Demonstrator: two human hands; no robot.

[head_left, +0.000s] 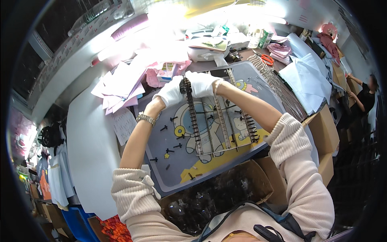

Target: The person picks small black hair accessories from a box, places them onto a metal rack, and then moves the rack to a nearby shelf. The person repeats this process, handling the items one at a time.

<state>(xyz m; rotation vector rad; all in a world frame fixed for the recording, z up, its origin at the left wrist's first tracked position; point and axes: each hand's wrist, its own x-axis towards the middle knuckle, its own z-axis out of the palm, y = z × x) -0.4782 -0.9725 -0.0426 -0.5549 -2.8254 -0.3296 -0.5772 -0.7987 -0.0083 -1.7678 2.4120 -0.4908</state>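
A metal rack of parallel rails and thin cross rods lies on a grey cartoon-printed mat. Both my hands wear white gloves and meet at the far end of its left rail. My left hand has its fingers closed against a cluster of small dark pieces there. From the other side, my right hand closes on the same end; its fingertips are mostly hidden. Small dark pieces line the left rail and the right rail. Several loose black T-shaped pieces are scattered on the mat left of the rack.
An open cardboard box with dark plastic-wrapped things sits below the mat's near edge. Curved metal wires and orange-handled scissors lie to the right. Pink and white papers are piled at the left. Another person is at the far right.
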